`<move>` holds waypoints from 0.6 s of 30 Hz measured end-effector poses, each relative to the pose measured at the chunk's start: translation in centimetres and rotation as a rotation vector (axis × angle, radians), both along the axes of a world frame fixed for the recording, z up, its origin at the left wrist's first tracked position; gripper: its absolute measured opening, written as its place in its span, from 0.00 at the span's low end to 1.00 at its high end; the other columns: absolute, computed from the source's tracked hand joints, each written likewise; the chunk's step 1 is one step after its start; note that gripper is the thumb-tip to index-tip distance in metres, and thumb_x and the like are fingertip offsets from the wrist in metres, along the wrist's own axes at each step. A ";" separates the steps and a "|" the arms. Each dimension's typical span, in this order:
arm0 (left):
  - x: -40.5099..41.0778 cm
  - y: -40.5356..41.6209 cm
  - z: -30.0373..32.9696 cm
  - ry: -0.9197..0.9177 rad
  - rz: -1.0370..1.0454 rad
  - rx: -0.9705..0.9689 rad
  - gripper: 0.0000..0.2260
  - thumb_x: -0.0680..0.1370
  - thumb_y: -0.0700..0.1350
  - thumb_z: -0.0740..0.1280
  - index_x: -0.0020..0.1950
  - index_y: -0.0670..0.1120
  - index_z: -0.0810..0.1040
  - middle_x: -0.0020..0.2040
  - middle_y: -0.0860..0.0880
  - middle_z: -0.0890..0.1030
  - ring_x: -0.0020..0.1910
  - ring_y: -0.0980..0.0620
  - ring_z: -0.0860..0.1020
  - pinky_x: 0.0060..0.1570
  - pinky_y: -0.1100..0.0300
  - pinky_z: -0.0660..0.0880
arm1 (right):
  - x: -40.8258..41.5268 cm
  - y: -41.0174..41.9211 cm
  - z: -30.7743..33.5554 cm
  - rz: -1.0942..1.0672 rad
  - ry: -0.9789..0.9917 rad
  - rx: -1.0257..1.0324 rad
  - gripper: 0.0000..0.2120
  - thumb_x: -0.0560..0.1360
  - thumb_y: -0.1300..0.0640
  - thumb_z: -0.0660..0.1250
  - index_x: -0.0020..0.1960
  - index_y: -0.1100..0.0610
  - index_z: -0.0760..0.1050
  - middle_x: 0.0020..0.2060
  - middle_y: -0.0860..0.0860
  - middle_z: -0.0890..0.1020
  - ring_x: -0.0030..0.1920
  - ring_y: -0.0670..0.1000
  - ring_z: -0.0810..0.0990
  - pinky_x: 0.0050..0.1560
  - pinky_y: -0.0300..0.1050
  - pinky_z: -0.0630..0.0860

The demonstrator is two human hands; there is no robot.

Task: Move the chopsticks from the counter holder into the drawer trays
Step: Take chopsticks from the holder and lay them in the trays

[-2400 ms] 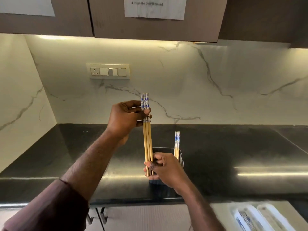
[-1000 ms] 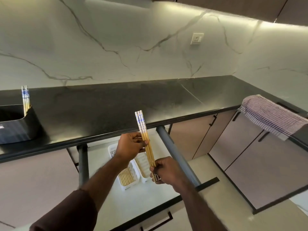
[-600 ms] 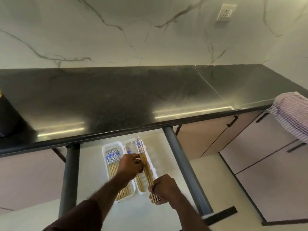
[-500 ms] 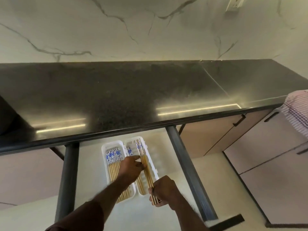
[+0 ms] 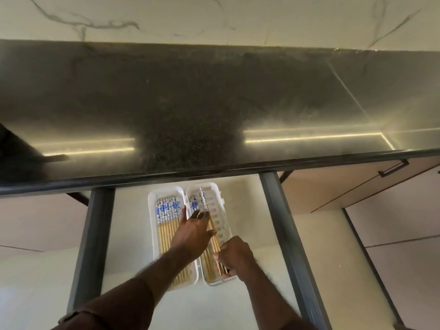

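In the open drawer (image 5: 129, 236) two white trays lie side by side. The left tray (image 5: 151, 234) is filled with bamboo chopsticks with blue-patterned ends. The right tray (image 5: 226, 226) holds a few. A small bundle of chopsticks (image 5: 204, 201) slants low over the right tray. My left hand (image 5: 193, 232) pinches the bundle near its patterned end, and my right hand (image 5: 234, 257) grips its plain tips at the tray's near end. A dark corner of the counter holder (image 5: 10, 145) shows at the left edge; what it contains is out of view.
The black counter (image 5: 214, 103) overhangs the drawer's back, hiding the far end of the drawer. Grey drawer side rails (image 5: 94, 236) (image 5: 287, 234) flank the trays. Closed beige cabinet fronts with a dark handle (image 5: 392, 167) stand to the right.
I have carried the bundle from above the holder down to the drawer. Over the last half second both hands lowered it closer to the right tray, and my view tilted further down.
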State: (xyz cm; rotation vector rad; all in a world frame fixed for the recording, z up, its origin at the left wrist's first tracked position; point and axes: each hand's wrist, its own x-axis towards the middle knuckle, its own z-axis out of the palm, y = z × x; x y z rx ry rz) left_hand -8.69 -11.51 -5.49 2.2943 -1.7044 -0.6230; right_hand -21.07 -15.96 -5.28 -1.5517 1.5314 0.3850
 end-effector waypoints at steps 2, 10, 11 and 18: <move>0.1 -0.4 -0.1 -0.082 -0.059 0.045 0.27 0.80 0.53 0.62 0.75 0.43 0.62 0.75 0.47 0.67 0.77 0.49 0.59 0.74 0.41 0.35 | 0.2 0.2 -0.2 0.034 0.037 -0.013 0.20 0.73 0.51 0.72 0.60 0.59 0.75 0.58 0.54 0.82 0.59 0.57 0.80 0.58 0.47 0.77; 0.1 -1.0 -1.7 -0.370 -0.283 0.193 0.24 0.79 0.53 0.63 0.72 0.44 0.68 0.74 0.44 0.68 0.78 0.43 0.54 0.68 0.43 0.28 | 1.0 2.4 -0.7 0.037 0.034 -0.078 0.14 0.78 0.59 0.57 0.36 0.48 0.61 0.53 0.57 0.79 0.57 0.58 0.78 0.56 0.46 0.74; 0.0 -1.1 -1.9 -0.383 -0.291 0.194 0.25 0.79 0.52 0.64 0.73 0.44 0.66 0.75 0.44 0.67 0.77 0.42 0.54 0.69 0.43 0.29 | 1.0 2.6 -0.7 0.043 0.024 -0.201 0.15 0.76 0.60 0.58 0.34 0.48 0.60 0.45 0.57 0.79 0.49 0.57 0.80 0.51 0.45 0.76; 0.1 -1.3 -2.5 -0.413 -0.327 0.185 0.26 0.79 0.50 0.64 0.75 0.42 0.63 0.77 0.41 0.61 0.78 0.41 0.52 0.72 0.41 0.35 | 1.0 5.0 -0.7 0.297 0.127 -0.598 0.09 0.62 0.63 0.64 0.26 0.59 0.79 0.19 0.50 0.74 0.17 0.50 0.74 0.19 0.35 0.69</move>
